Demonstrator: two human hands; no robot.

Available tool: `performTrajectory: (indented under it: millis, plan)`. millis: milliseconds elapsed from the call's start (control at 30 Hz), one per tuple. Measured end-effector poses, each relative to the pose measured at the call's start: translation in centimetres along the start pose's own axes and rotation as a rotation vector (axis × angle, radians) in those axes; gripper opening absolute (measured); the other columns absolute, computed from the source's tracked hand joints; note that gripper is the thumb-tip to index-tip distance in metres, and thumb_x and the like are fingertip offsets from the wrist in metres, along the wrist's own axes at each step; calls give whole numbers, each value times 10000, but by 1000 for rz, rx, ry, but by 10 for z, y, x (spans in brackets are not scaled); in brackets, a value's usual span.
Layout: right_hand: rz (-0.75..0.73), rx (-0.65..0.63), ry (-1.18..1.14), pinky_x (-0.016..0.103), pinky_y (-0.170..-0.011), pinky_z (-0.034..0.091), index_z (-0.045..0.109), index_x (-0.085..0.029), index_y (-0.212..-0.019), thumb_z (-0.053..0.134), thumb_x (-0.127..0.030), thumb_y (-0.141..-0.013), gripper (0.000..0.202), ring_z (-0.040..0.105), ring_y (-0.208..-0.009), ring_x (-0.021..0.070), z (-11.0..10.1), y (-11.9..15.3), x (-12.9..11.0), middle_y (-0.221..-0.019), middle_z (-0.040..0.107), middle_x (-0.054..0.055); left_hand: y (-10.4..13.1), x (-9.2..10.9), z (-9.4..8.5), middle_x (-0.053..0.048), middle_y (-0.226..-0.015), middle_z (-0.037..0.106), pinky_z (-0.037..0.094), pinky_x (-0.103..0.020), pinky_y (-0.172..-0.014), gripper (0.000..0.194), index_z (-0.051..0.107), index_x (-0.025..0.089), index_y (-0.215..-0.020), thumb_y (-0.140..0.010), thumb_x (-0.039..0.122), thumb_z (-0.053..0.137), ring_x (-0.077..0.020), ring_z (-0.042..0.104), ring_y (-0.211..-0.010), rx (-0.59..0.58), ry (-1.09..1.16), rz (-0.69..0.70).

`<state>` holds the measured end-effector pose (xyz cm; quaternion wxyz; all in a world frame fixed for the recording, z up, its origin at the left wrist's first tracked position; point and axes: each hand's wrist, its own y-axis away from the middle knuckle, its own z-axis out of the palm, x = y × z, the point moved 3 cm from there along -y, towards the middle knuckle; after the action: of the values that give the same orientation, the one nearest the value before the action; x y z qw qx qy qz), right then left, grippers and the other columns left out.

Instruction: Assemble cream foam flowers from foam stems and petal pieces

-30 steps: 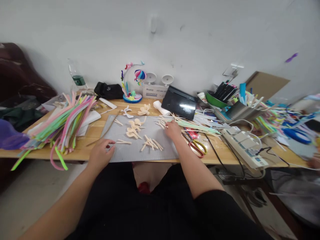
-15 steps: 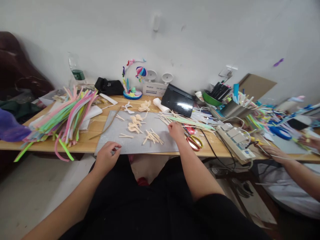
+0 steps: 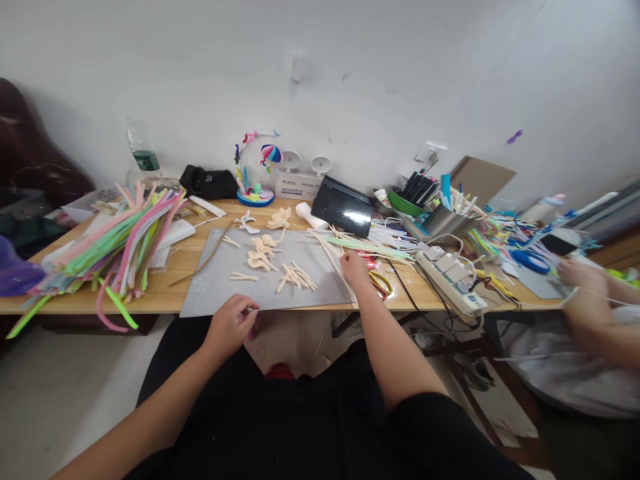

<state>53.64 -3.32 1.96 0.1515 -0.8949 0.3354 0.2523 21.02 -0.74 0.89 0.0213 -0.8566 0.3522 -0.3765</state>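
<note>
On the table lies a grey mat [image 3: 225,287] with a pile of short cream sticks [image 3: 299,277], shaped cream pieces [image 3: 263,252] and a white bent piece [image 3: 246,222]. My left hand [image 3: 234,325] hovers at the mat's front edge, fingers curled and a little apart, holding nothing. At the mat's right side, my right hand [image 3: 354,268] is closed by long cream strips [image 3: 333,257]; a strip seems to run from its fingers, partly hidden. Yellow-handled scissors [image 3: 381,283] lie just right of that hand.
A bundle of coloured fuzzy stems [image 3: 120,240] covers the left side. A black tray [image 3: 343,205], a power strip [image 3: 453,283] with cables and a green bowl of pens [image 3: 406,202] stand right. Another person's hand [image 3: 583,280] is at far right.
The view has shifted somewhat. Long cream strips now lie across the mat's right side beside my right hand. My left hand has moved slightly right. The other person's arms have changed position.
</note>
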Motion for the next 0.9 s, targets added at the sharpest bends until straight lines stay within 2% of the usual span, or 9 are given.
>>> performTrajectory:
  millis: [100,233,367,533,667,733,800,867,900]
  plan:
    - [52,-4,-237,260,-605,443,503,-168,-736,395,-218,-729,119,581,-658,141,-3,5,5,-772,621,64,0,4,6,-43,-798,578,433,-301,-700,166,577,181,-784,-743,267,440,-153,544,-716,-27,27,-23]
    - [108,-52,-564,181,-392,359,429,-182,-674,410,-264,-699,87,417,-373,54,0,16,11,-542,525,-37,1,5,9,-41,-784,606,443,-290,-662,191,577,172,-820,-728,294,462,-149,561,-681,-31,113,-133]
    - [145,-102,-811,159,-332,276,383,-186,-616,457,-262,-643,109,330,-319,30,6,27,15,-452,437,-75,0,-1,-2,-37,-783,633,441,-302,-690,209,567,186,-843,-723,335,481,-163,575,-710,5,156,-242]
    - [158,-209,-1016,171,-382,360,402,-183,-626,457,-276,-634,108,405,-365,40,14,46,4,-491,493,-58,2,-11,-34,-20,-741,593,438,-272,-660,173,537,166,-840,-747,289,460,-129,539,-656,208,297,-311]
    - [79,-348,-1112,181,-403,392,430,-188,-654,493,-281,-633,115,452,-393,52,15,77,-20,-525,527,-58,12,3,-54,-10,-733,575,438,-273,-664,188,542,174,-865,-747,308,482,-121,529,-647,283,284,-276]
    - [-3,-451,-1152,178,-395,388,436,-186,-649,508,-274,-639,114,453,-391,51,16,98,-36,-525,529,-60,15,21,-53,-19,-738,587,441,-281,-666,202,567,176,-868,-728,313,516,-126,537,-657,240,268,-245]
    - [-91,-558,-1176,177,-397,391,440,-184,-649,511,-261,-650,105,461,-399,54,18,121,-52,-522,526,-62,16,39,-44,-22,-733,601,449,-280,-663,243,595,168,-872,-686,322,574,-131,552,-670,155,291,-225]
    - [-151,-655,-1153,179,-398,392,442,-183,-648,509,-251,-660,97,460,-392,54,21,142,-64,-514,525,-63,15,55,-27,-41,-794,624,460,-289,-672,325,583,146,-933,-676,344,588,-139,573,-699,-2,498,-266]
    - [-171,-690,-1131,180,-402,393,441,-183,-651,504,-250,-669,94,461,-392,54,23,151,-68,-515,527,-63,14,61,-19,-45,-800,629,462,-293,-677,341,581,136,-928,-667,355,596,-143,579,-707,-31,574,-276]
